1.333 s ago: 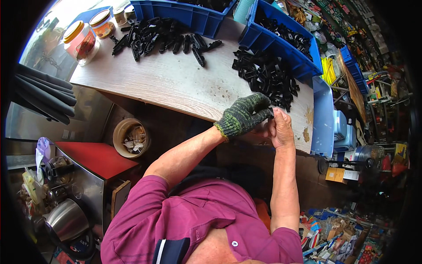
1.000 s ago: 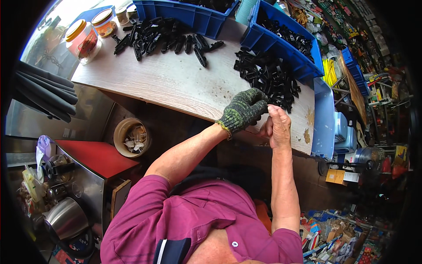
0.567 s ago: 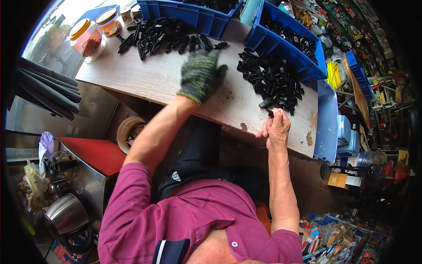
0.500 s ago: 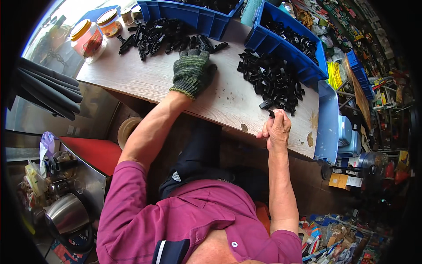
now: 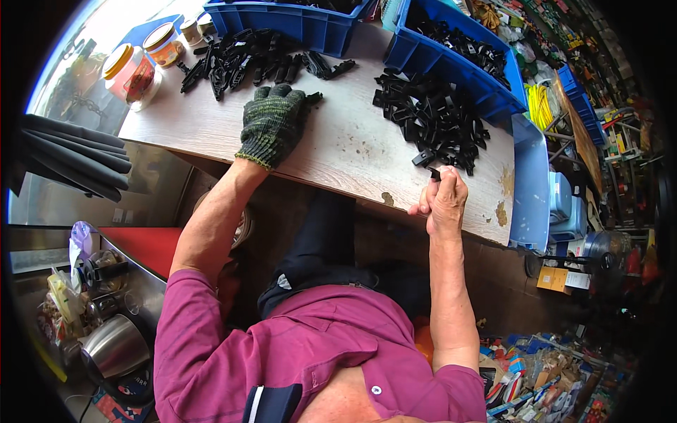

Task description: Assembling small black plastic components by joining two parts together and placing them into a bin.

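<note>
My left hand [image 5: 271,127], in a dark green knitted glove, is closed over the table's near left side. A long black plastic part [image 5: 314,99] sticks out at its thumb side. Just beyond it lies a loose heap of long black plastic parts [image 5: 243,58]. My bare right hand [image 5: 446,201] is above the table's front edge, its fingers curled and pinching a small black plastic piece [image 5: 436,174]. That piece is mostly hidden by thumb and fingers. Right beyond this hand spreads a pile of short black plastic pieces [image 5: 430,116].
Blue crates [image 5: 282,25] of black parts stand along the table's far side, another blue crate [image 5: 455,60] at the right. Jars [image 5: 130,74] stand at the far left corner. A steel kettle [image 5: 116,345] is at lower left. Clutter covers the right side.
My left hand has moved left and toward me from the heap, and a long black part now shows at its thumb side. My right hand stays almost in place, pinching its small piece.
</note>
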### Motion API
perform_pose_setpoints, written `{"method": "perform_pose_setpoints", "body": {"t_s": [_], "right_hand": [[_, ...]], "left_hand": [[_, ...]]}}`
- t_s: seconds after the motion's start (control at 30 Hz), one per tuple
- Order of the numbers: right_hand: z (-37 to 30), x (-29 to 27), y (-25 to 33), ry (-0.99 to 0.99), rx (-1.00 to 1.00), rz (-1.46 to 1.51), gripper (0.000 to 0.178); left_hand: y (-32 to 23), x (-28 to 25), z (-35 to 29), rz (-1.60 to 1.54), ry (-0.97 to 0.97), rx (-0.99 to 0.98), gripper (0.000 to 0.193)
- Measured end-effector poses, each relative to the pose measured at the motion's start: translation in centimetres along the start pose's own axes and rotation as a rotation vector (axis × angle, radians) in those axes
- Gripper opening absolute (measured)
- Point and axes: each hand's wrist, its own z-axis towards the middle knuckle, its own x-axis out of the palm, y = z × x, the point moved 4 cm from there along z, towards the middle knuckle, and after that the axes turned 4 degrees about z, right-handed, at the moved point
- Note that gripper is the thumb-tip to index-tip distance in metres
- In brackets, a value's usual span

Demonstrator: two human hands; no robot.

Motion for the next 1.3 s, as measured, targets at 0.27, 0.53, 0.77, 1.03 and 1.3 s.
{"method": "perform_pose_setpoints", "body": {"t_s": [0.27,0.53,0.77,1.03,1.3], "right_hand": [[0.1,-0.4,-0.2,-0.072,-0.027,0.048,0.03],[-0.4,-0.4,-0.1,-0.133,-0.032,0.03,0.027],[-0.7,-0.3,-0.1,-0.168,-0.055,0.021,0.025],[-0.4,-1.4,-0.4,-0.161,-0.366,-0.262,0.03],[0.2,-2.6,-0.8,-0.165,-0.382,-0.159,0.028]], "left_hand": [[-9.5,-0.4,-2.2,-1.008,0.114,-0.114,0.018],[-16.8,2.3,-3.0,-1.157,0.301,-0.102,0.022],[-17.4,2.8,-2.5,-1.107,0.278,-0.17,0.028],[-20.7,3.6,-4.2,-0.911,0.109,-0.209,0.032],[-19.7,3.6,-3.4,-0.995,-0.103,-0.004,0.025]]}}
